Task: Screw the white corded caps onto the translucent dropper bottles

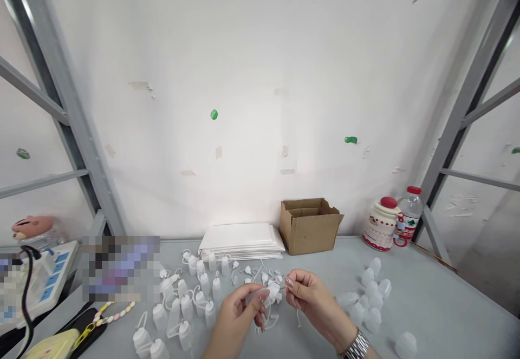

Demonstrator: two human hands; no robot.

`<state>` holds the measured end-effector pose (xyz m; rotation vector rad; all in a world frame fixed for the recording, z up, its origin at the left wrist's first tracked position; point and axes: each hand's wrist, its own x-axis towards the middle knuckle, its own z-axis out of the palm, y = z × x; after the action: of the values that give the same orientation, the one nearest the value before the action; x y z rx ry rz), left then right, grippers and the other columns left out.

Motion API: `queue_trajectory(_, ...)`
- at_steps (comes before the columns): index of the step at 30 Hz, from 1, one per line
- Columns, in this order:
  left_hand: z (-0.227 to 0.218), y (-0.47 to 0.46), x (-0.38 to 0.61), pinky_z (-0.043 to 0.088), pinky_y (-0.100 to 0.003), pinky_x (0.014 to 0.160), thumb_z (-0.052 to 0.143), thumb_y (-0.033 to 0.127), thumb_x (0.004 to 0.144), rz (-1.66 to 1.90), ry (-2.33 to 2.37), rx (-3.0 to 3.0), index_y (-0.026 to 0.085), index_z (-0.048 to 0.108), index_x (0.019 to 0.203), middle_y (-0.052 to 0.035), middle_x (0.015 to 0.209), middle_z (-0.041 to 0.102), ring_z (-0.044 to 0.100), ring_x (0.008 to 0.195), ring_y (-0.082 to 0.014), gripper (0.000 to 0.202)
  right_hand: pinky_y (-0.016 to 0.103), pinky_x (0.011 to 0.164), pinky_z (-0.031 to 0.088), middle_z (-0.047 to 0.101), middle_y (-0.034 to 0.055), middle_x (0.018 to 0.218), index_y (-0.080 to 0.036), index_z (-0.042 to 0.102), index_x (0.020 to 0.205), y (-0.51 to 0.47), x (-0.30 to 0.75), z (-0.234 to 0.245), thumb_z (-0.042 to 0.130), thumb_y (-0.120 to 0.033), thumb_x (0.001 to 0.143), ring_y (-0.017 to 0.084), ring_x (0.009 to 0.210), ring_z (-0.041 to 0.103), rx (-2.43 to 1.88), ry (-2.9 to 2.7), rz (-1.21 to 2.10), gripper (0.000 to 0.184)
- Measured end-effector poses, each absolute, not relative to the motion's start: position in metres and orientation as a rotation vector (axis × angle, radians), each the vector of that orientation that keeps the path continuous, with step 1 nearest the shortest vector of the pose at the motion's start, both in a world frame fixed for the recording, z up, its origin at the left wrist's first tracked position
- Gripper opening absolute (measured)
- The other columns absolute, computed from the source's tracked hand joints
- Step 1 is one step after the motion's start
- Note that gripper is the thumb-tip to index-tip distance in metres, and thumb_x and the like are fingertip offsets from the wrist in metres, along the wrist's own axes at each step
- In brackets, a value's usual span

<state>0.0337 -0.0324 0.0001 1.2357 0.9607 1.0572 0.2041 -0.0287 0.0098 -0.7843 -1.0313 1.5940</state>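
Observation:
My left hand (241,315) is closed around a small translucent white bottle (255,297), mostly covered by the fingers. To its right, my right hand (311,297) pinches a thin white cord (298,320), whose end dangles below the fingers. A silver watch is on the right wrist. Behind both hands lies a loose heap of white caps with cords (265,278). Left of my left hand stand several small white bottles (187,307) with cord loops at their tops. Several translucent pieces without visible cords (371,297) lie right of my right hand.
A stack of white envelopes (241,238) and an open cardboard box (311,234) sit against the wall. A jar (381,226) and a water bottle (410,213) stand at back right. On the left are a power strip (51,278), black cable, beads (117,314) and a yellow pouch (52,345).

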Motion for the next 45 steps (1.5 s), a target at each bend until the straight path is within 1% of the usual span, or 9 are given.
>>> queue_trajectory(11, 0.0037, -0.0342, 0.0338, 0.044, -0.024, 0.047, 0.064, 0.052, 0.063, 1.056, 0.974, 1.234, 0.015, 0.064, 0.075, 0.0027, 0.052, 0.055, 0.051, 0.044, -0.0108, 0.039, 0.024, 0.048, 0.017, 0.049, -0.0053, 0.044, -0.015, 0.055, 0.053, -0.0302, 0.2034, 0.0119, 0.077, -0.042, 0.056, 0.006, 0.043, 0.033, -0.810, -1.040, 1.591, 0.035)
queue_trajectory(18, 0.0009, -0.0324, 0.0328, 0.045, -0.024, 0.048, 0.064, 0.049, 0.064, 1.060, 0.989, 1.242, 0.015, 0.064, 0.078, 0.0028, 0.051, 0.056, 0.051, 0.044, -0.0104, 0.038, 0.023, 0.047, 0.018, 0.051, -0.0049, 0.045, -0.015, 0.056, 0.054, -0.0294, 0.2034, 0.0116, 0.077, -0.041, 0.057, 0.006, 0.043, 0.035, -0.842, -1.043, 1.573, 0.033)
queue_trajectory(27, 0.0008, -0.0331, 0.0311, 0.045, -0.023, 0.049, 0.064, 0.049, 0.065, 1.076, 0.987, 1.251, 0.014, 0.064, 0.078, 0.0024, 0.052, 0.057, 0.052, 0.045, -0.0104, 0.037, 0.023, 0.047, 0.022, 0.051, -0.0052, 0.046, -0.015, 0.056, 0.054, -0.0295, 0.2032, 0.0113, 0.074, -0.039, 0.062, 0.006, 0.044, 0.036, -0.862, -1.120, 1.533, 0.031)
queue_trajectory(45, 0.0000, -0.0314, 0.0313, 0.045, -0.023, 0.049, 0.064, 0.049, 0.065, 1.074, 1.002, 1.270, 0.014, 0.064, 0.077, 0.0027, 0.051, 0.056, 0.052, 0.046, -0.0101, 0.037, 0.022, 0.047, 0.022, 0.051, -0.0051, 0.046, -0.015, 0.055, 0.055, -0.0285, 0.2042, 0.0087, 0.074, -0.040, 0.061, 0.006, 0.043, 0.037, -0.867, -1.092, 1.550, 0.032)
